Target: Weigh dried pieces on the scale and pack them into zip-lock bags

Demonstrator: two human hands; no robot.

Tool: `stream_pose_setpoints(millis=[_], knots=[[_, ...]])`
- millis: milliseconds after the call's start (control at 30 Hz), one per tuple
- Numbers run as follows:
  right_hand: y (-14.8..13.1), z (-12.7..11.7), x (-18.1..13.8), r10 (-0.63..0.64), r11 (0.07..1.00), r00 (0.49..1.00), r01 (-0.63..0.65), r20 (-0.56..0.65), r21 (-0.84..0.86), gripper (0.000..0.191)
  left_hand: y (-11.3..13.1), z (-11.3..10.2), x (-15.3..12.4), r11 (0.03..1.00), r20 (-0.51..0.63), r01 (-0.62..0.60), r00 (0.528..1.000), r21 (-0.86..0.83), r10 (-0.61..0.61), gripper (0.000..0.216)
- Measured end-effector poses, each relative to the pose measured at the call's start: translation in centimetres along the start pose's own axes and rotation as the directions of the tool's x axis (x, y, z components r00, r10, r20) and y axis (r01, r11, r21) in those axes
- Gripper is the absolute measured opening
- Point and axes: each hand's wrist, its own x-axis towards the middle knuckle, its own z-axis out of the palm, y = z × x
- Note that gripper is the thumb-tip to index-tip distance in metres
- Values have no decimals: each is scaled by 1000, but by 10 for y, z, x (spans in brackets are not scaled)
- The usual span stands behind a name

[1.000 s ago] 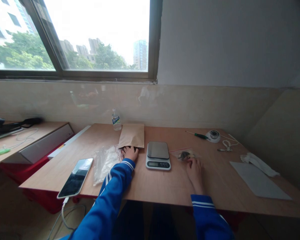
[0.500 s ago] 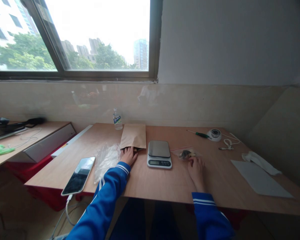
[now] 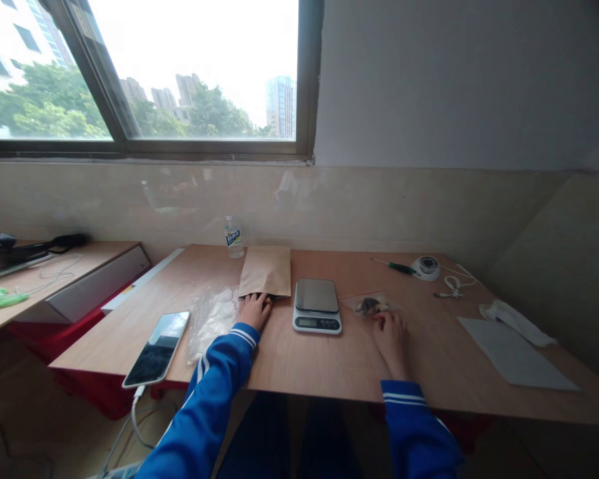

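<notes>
My left hand (image 3: 254, 313) lies at the near, opened mouth of a brown paper bag (image 3: 265, 273). Its fingers are stretched out and a little apart, with the tips at the dark opening; whatever is inside the bag stays hidden. My right hand (image 3: 390, 332) rests on the table with loosely bent fingers, touching or almost touching the near edge of a small clear zip bag (image 3: 393, 305). In that bag are small dark and pale pieces (image 3: 369, 306), too small to name. Between my hands stands a kitchen scale (image 3: 317, 305) with a bare metal plate.
Crumpled clear plastic bags (image 3: 211, 322) and a phone (image 3: 158, 348) on a cable lie left. A bottle (image 3: 234, 238) stands behind the paper bag. At right are a screwdriver (image 3: 402, 268), a white camera (image 3: 426, 267), a white cloth (image 3: 516, 322) and a grey sheet (image 3: 514, 352).
Both hands stay in nearly the same places. The whole view has shifted very slightly; nothing has visibly been picked up or let go.
</notes>
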Motion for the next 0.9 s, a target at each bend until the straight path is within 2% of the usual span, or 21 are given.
stream_pose_setpoints(millis=[167,300,567,733,900], knots=[[-2,-3,0,27,1000,999,-27,25,-1,20,-5,4,-11,992,-71,-61,996,-111,53,45],[-3,-3,0,26,1000,999,-26,27,14,20,-2,3,-18,992,-138,-40,990,-117,24,40],[-1,0,0,13,1000,1000,-13,4,28,20,0,-8,-31,964,-178,-136,979,-230,96,30],[0,0,0,8,1000,1000,-8,5,29,20,30,-16,-36,931,-267,-196,957,-307,114,30],[0,0,0,14,999,1000,-14,8,29,20,74,-17,-15,887,-279,-329,929,-323,243,28]])
